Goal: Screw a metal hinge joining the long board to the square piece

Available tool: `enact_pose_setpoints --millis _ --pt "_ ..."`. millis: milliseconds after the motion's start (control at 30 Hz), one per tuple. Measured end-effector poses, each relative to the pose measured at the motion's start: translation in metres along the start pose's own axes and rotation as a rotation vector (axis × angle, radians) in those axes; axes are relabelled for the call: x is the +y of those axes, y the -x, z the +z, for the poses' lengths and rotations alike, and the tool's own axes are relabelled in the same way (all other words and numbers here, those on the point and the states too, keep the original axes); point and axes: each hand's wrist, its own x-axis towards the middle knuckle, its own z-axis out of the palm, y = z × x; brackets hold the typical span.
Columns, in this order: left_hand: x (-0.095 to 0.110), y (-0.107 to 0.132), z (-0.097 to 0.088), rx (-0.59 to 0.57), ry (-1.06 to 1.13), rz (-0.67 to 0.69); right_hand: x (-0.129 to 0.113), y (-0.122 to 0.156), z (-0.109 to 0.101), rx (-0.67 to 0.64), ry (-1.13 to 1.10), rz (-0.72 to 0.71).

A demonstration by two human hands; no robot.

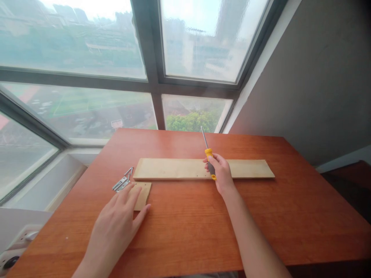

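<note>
My right hand is wrapped round the yellow and dark grey handle of a screwdriver, its metal shaft pointing up and away from me. Behind that hand lies a long, pale wooden board with small dark holes near its front edge. My left hand is open, fingers spread, over a small wooden piece with holes along its far edge. The hand hides part of this piece; whether it touches it I cannot tell. Just beyond the left fingertips are several screws and a metal hinge.
Everything lies on a reddish-brown wooden table. Framed windows stand behind its far edge, and a grey wall rises on the right. Wall sockets are low at the left, beside the table.
</note>
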Motion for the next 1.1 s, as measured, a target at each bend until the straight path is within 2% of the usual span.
enact_pose_setpoints --millis 100,167,233,400,533,700,800,867,967,1033,1100 --pt "-0.001 0.01 0.008 -0.005 0.033 0.05 -0.002 0.002 0.001 0.001 -0.016 0.009" --pt "0.006 0.011 0.011 -0.009 0.073 0.088 -0.003 0.003 0.001 0.006 -0.022 0.009" --pt "0.02 0.01 0.014 -0.015 0.112 0.141 -0.003 0.003 0.002 0.012 -0.023 0.008" --pt "0.072 0.005 0.018 -0.074 0.185 0.322 -0.002 0.001 0.003 0.025 -0.014 0.014" --pt "0.096 -0.004 0.019 -0.123 0.213 0.312 0.001 -0.002 0.002 0.03 -0.002 0.022" --pt "0.099 -0.011 0.016 -0.159 0.247 0.304 0.001 -0.001 0.004 0.019 0.015 0.033" --pt "0.091 -0.015 0.013 -0.171 0.296 0.32 0.0 0.0 0.005 0.021 0.026 0.033" --pt "0.076 -0.021 0.009 -0.135 0.315 0.28 -0.001 0.001 0.005 0.023 0.029 0.032" --pt "0.033 -0.035 -0.002 -0.038 0.187 0.082 -0.001 0.0 0.005 0.021 0.034 0.032" --pt "-0.003 -0.045 -0.01 -0.037 0.051 -0.061 -0.001 0.001 0.006 0.021 0.037 0.032" --pt "-0.036 -0.052 -0.017 -0.102 -0.053 -0.168 -0.002 0.001 0.007 0.017 0.042 0.034"
